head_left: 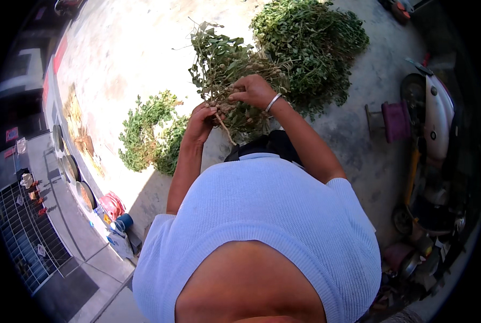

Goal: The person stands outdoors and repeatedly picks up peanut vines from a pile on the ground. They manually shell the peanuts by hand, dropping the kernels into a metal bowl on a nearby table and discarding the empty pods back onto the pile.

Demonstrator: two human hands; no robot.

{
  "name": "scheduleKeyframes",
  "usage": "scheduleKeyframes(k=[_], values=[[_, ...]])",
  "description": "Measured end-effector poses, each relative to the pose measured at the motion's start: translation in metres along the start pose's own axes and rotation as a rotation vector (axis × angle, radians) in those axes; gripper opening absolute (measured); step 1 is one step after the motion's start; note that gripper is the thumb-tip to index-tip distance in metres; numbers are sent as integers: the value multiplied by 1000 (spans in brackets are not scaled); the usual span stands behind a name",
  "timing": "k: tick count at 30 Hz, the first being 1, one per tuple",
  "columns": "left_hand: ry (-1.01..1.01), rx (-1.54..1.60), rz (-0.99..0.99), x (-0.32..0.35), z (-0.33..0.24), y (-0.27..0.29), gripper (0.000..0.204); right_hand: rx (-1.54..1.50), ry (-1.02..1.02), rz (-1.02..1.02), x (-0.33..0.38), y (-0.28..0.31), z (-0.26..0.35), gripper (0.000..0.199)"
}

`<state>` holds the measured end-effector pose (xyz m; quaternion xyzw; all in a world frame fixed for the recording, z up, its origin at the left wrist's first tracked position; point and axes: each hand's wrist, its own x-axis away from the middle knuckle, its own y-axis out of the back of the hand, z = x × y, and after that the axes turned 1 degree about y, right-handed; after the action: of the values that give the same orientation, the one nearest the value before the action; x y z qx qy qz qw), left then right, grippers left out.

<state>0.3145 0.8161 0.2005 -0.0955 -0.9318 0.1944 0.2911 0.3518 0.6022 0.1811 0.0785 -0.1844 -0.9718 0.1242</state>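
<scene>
A bunch of uprooted peanut plants [213, 62] lies before my lap, green leaves pointing away and pods and roots toward me. My left hand [198, 125] is closed around the root end, where tan pods and a pale root stick out beside the fingers. My right hand [255, 92], with a silver bangle at the wrist, is pinched at the pods just right of the left hand. What exactly sits between its fingertips is partly hidden.
A large heap of leafy plants [313, 51] lies at the far right, a smaller one [151, 132] at the left. A scooter [438, 116] and purple stool [396, 122] stand to the right. Round trays [84, 195], a red bag [111, 205] and blue mug [124, 221] are at the left.
</scene>
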Motion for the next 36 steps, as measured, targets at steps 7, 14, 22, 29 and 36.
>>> scheduleKeyframes(k=[7,14,22,29,36], values=[[3,14,-32,-13,-3,22,26,180,110,35,8,3,18,23],[-54,164,-95,3,-15,58,18,-1018,-227,35,32,73,11,23],[-60,278,9,-8,-22,50,21,-1235,-366,-53,66,51,-18,17],[-76,320,90,2,-35,31,24,-792,-556,5,47,-26,-41,23],[-74,321,107,8,-38,12,29,-150,-343,205,15,-64,-57,45]])
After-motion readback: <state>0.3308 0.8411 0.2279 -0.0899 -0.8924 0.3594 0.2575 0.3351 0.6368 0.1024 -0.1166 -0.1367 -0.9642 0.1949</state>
